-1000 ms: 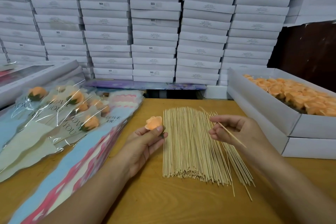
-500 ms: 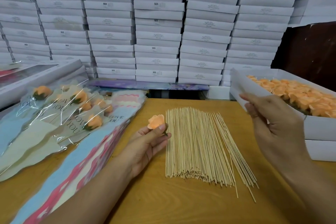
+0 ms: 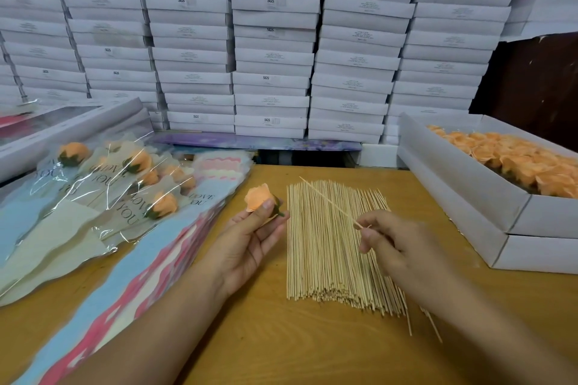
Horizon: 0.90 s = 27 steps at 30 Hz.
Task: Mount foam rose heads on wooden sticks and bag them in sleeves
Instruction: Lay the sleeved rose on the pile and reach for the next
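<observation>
Stacked white boxes (image 3: 272, 40) are filling the background behind a wooden desk (image 3: 281, 347). The landmark is the pile of wooden sticks (image 3: 337, 247) lying at the desk's centre. Left of the pile, the left hand (image 3: 247, 247) is pinching a foam rose head (image 3: 259, 198) between thumb and fingers, its green base turned toward the pile. Over the pile, the right hand (image 3: 397, 244) is pinching a single stick (image 3: 328, 201) near its lower end, its long axis running up and left, the free tip pointing past the rose. The right hand is therefore carrying the part to be aligned with the base. Left of the pile, bagged roses (image 3: 103, 187) are lying in sleeves; right of it, an open box (image 3: 463, 184) is holding loose heads. The socket in the rose base is hidden from view.
</observation>
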Tool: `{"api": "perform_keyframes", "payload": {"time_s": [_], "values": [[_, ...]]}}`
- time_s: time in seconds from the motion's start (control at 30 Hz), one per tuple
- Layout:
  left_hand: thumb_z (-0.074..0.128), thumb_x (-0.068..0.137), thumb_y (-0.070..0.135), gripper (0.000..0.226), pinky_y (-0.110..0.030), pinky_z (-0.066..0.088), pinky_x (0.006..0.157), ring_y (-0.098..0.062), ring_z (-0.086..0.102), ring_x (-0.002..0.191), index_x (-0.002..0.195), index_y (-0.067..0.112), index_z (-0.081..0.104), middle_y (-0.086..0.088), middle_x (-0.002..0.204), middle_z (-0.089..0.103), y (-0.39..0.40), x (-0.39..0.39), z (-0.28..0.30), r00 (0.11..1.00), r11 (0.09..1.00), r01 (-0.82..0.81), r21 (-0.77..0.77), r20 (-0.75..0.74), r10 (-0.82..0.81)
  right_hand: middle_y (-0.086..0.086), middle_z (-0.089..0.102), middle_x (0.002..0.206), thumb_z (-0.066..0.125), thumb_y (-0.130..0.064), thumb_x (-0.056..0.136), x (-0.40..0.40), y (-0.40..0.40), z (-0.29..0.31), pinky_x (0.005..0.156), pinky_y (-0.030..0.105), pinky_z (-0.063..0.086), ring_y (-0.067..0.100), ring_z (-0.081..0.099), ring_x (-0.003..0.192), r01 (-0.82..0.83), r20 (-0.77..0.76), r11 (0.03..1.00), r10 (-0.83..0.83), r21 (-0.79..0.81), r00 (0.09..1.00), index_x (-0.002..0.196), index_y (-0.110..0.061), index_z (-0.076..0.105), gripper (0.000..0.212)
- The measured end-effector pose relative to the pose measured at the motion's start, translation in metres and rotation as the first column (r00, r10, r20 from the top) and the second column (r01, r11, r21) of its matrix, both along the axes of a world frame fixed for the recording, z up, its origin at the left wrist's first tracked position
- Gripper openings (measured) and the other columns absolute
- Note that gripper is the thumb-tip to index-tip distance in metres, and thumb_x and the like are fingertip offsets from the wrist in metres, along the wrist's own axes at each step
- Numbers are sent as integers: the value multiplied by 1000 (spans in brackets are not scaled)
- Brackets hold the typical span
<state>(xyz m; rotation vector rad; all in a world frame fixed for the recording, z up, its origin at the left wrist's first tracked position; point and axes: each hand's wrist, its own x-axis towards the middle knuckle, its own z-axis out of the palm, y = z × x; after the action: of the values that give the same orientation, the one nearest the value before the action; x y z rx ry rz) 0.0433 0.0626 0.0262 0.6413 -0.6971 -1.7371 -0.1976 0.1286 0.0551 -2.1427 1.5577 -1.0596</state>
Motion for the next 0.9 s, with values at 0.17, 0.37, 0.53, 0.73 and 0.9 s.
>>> {"api": "perform_keyframes", "payload": {"time_s": [0.17,0.37,0.53,0.73,0.9], "values": [[70,79,18,17,-25,62,68,-17,75,87,87,8,81,-12,103,76,0,0,1,1000,1000,-17,17,13,17,-2,65,59,48,-20,103,2,-8,-4,38,16,33,5,37,39,-40,395,958,-79,283,915,112,-32,69,26],[71,79,17,20,-25,62,71,-17,75,86,94,5,79,-13,104,76,1,0,0,999,1000,-17,22,37,17,5,68,78,49,1,97,-5,-8,9,39,17,42,7,51,50,-336,839,866,-155,370,522,120,-14,66,33],[71,79,16,21,-25,62,69,-16,75,85,94,5,80,-12,104,76,1,-1,0,999,1000,1,20,37,-1,5,66,76,56,-16,94,-7,-10,8,29,13,25,3,33,40,-364,858,858,-154,362,489,118,-25,71,29],[71,78,15,18,-24,62,67,-17,75,87,89,6,81,-12,105,76,0,0,0,1000,1000,1,4,15,-1,6,69,79,51,-3,97,-16,-12,8,33,15,26,4,33,43,-329,758,843,-134,425,638,109,-17,75,30],[69,78,15,15,-24,62,67,-17,76,85,80,7,82,-11,98,77,-3,4,4,997,998,-65,-1,-38,65,8,77,90,56,-7,97,-15,-12,7,36,16,29,3,36,40,-217,525,855,-73,471,848,117,-27,66,30]]}}
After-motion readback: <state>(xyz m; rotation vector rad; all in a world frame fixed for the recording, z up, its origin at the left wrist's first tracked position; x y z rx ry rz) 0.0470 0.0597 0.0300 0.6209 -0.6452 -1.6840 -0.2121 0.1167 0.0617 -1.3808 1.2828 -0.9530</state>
